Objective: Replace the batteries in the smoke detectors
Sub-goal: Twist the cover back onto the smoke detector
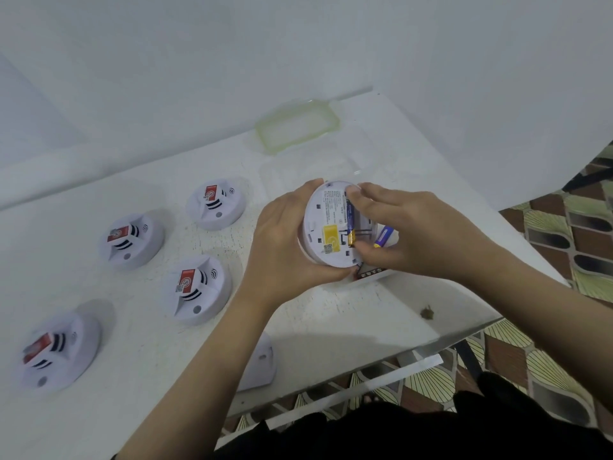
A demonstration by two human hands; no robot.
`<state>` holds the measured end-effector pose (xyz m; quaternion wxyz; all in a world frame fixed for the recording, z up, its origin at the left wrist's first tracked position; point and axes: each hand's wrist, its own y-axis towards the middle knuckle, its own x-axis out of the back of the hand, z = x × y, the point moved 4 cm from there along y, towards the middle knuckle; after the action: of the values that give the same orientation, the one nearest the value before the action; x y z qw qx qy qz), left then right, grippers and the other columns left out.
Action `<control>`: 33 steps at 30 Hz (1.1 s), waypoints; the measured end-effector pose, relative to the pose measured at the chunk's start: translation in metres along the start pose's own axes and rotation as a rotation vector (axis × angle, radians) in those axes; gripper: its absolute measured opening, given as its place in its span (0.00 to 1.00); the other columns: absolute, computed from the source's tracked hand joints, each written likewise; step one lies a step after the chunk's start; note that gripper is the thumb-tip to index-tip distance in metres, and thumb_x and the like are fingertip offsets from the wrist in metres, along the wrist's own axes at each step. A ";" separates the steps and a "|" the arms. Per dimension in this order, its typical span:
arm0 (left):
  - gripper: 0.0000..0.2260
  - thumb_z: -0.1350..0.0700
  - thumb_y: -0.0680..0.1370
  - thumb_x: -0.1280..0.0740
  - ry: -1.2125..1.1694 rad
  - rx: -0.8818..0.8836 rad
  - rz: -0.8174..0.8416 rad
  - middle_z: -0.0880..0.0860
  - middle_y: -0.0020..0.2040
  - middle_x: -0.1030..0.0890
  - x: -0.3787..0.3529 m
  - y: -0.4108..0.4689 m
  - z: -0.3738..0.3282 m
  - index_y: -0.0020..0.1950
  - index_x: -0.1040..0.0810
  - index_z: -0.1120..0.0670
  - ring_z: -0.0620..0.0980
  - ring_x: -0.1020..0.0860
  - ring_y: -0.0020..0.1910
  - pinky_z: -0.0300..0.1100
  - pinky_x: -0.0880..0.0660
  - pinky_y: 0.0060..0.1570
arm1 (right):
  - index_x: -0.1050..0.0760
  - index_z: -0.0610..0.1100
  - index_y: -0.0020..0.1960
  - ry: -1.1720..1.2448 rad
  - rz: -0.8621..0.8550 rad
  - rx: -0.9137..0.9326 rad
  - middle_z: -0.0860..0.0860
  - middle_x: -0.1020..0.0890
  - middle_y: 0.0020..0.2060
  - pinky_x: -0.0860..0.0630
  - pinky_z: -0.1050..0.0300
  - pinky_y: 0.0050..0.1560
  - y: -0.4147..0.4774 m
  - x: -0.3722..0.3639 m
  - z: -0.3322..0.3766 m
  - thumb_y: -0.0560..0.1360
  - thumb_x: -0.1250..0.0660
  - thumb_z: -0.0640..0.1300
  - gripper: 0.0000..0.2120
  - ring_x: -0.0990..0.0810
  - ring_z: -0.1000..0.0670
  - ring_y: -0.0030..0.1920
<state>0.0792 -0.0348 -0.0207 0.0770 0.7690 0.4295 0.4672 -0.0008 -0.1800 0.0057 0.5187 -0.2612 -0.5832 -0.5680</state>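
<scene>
One round white smoke detector, underside up, blue-gold battery inside

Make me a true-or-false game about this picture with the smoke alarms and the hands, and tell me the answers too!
1. Four smoke detectors lie on the table, to the left. True.
2. The left hand holds a fifth detector with its back side up. True.
3. The right hand lies flat on the table. False: its fingers pinch a battery in the fifth detector.
4. The green-rimmed lid covers the fifth detector. False: it lies on the table, farther back.
</scene>
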 end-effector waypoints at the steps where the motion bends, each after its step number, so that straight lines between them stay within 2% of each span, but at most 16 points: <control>1: 0.39 0.43 0.62 0.20 -0.002 0.013 0.014 0.56 0.58 0.20 -0.001 0.002 0.001 0.65 0.25 0.63 0.54 0.20 0.56 0.55 0.25 0.54 | 0.27 0.33 0.64 -0.006 0.003 0.024 0.40 0.19 0.52 0.22 0.53 0.27 0.001 0.000 0.001 0.70 0.38 0.51 0.29 0.20 0.41 0.31; 4: 0.39 0.42 0.61 0.22 -0.004 0.025 -0.002 0.56 0.58 0.20 -0.001 0.002 -0.002 0.66 0.26 0.63 0.53 0.20 0.56 0.55 0.25 0.55 | 0.26 0.32 0.62 -0.016 0.014 0.045 0.40 0.19 0.48 0.27 0.58 0.24 0.003 -0.001 0.001 0.69 0.41 0.51 0.29 0.24 0.43 0.26; 11: 0.41 0.40 0.62 0.24 0.016 0.018 -0.054 0.56 0.60 0.20 0.003 0.002 -0.006 0.66 0.27 0.64 0.51 0.21 0.58 0.53 0.25 0.57 | 0.24 0.32 0.60 0.010 0.028 0.065 0.36 0.20 0.52 0.22 0.51 0.25 0.003 -0.004 -0.002 0.69 0.39 0.47 0.25 0.21 0.42 0.28; 14: 0.41 0.40 0.61 0.24 0.011 0.049 -0.046 0.55 0.60 0.20 0.004 -0.001 -0.003 0.66 0.27 0.62 0.49 0.22 0.58 0.50 0.25 0.58 | 0.27 0.34 0.65 0.045 0.073 0.022 0.33 0.25 0.62 0.19 0.50 0.36 0.001 -0.008 -0.003 0.69 0.35 0.46 0.27 0.18 0.39 0.37; 17: 0.42 0.41 0.59 0.22 -0.005 0.125 -0.013 0.52 0.60 0.21 0.003 -0.004 0.005 0.68 0.28 0.59 0.48 0.22 0.58 0.49 0.25 0.58 | 0.31 0.39 0.69 0.129 0.110 -0.037 0.37 0.35 0.71 0.21 0.51 0.49 0.000 -0.012 -0.006 0.72 0.37 0.55 0.30 0.18 0.39 0.51; 19: 0.43 0.41 0.59 0.20 -0.008 0.157 0.009 0.51 0.60 0.21 0.003 -0.007 0.007 0.68 0.28 0.58 0.47 0.23 0.58 0.49 0.26 0.58 | 0.31 0.42 0.69 0.183 0.142 -0.078 0.41 0.37 0.73 0.22 0.49 0.52 0.000 -0.015 -0.009 0.73 0.38 0.58 0.30 0.21 0.40 0.57; 21: 0.43 0.40 0.59 0.22 -0.017 0.185 0.014 0.48 0.61 0.21 0.004 -0.010 0.008 0.68 0.28 0.56 0.43 0.24 0.58 0.45 0.26 0.59 | 0.27 0.42 0.67 0.231 0.136 -0.084 0.42 0.35 0.72 0.22 0.51 0.51 0.000 -0.016 -0.009 0.73 0.37 0.57 0.28 0.20 0.42 0.57; 23: 0.41 0.39 0.58 0.23 -0.054 0.226 0.001 0.46 0.61 0.22 0.005 -0.013 0.010 0.68 0.29 0.52 0.43 0.24 0.59 0.46 0.26 0.59 | 0.22 0.42 0.61 0.277 0.034 -0.063 0.45 0.30 0.69 0.21 0.54 0.50 -0.001 -0.013 -0.008 0.74 0.37 0.55 0.22 0.20 0.46 0.56; 25: 0.39 0.41 0.58 0.22 -0.108 0.251 -0.047 0.41 0.62 0.24 0.008 -0.014 0.011 0.67 0.31 0.44 0.44 0.25 0.61 0.45 0.26 0.60 | 0.19 0.43 0.57 0.357 -0.113 -0.067 0.52 0.27 0.65 0.24 0.62 0.55 -0.005 -0.008 -0.008 0.76 0.39 0.50 0.16 0.24 0.56 0.60; 27: 0.38 0.45 0.58 0.22 -0.198 0.264 -0.111 0.35 0.61 0.26 0.011 -0.014 0.014 0.65 0.33 0.39 0.40 0.26 0.63 0.37 0.27 0.60 | 0.18 0.42 0.54 0.398 -0.223 -0.117 0.54 0.26 0.61 0.30 0.71 0.59 -0.009 -0.003 -0.013 0.76 0.38 0.47 0.14 0.27 0.62 0.61; 29: 0.38 0.49 0.60 0.21 -0.276 0.278 -0.167 0.36 0.62 0.27 0.013 -0.014 0.023 0.66 0.34 0.42 0.38 0.27 0.63 0.30 0.29 0.59 | 0.18 0.43 0.50 0.412 -0.248 -0.175 0.55 0.23 0.59 0.33 0.75 0.57 -0.011 0.000 -0.019 0.75 0.38 0.47 0.12 0.26 0.65 0.59; 30: 0.39 0.49 0.60 0.21 -0.292 0.283 -0.195 0.38 0.63 0.27 0.014 -0.014 0.028 0.67 0.34 0.45 0.39 0.27 0.64 0.30 0.30 0.60 | 0.18 0.43 0.48 0.424 -0.238 -0.191 0.55 0.22 0.57 0.33 0.75 0.56 -0.012 0.001 -0.023 0.75 0.38 0.47 0.11 0.26 0.65 0.58; 33: 0.42 0.46 0.60 0.21 -0.291 0.294 -0.273 0.42 0.66 0.30 0.019 -0.014 0.043 0.70 0.36 0.50 0.42 0.30 0.68 0.36 0.31 0.66 | 0.18 0.46 0.45 0.428 -0.092 -0.205 0.56 0.18 0.52 0.32 0.72 0.55 -0.009 -0.001 -0.030 0.72 0.38 0.51 0.12 0.24 0.62 0.55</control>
<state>0.1079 -0.0005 -0.0392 0.0877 0.7661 0.5771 0.2690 0.0010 -0.2100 -0.0047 0.5751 -0.1592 -0.4106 -0.6895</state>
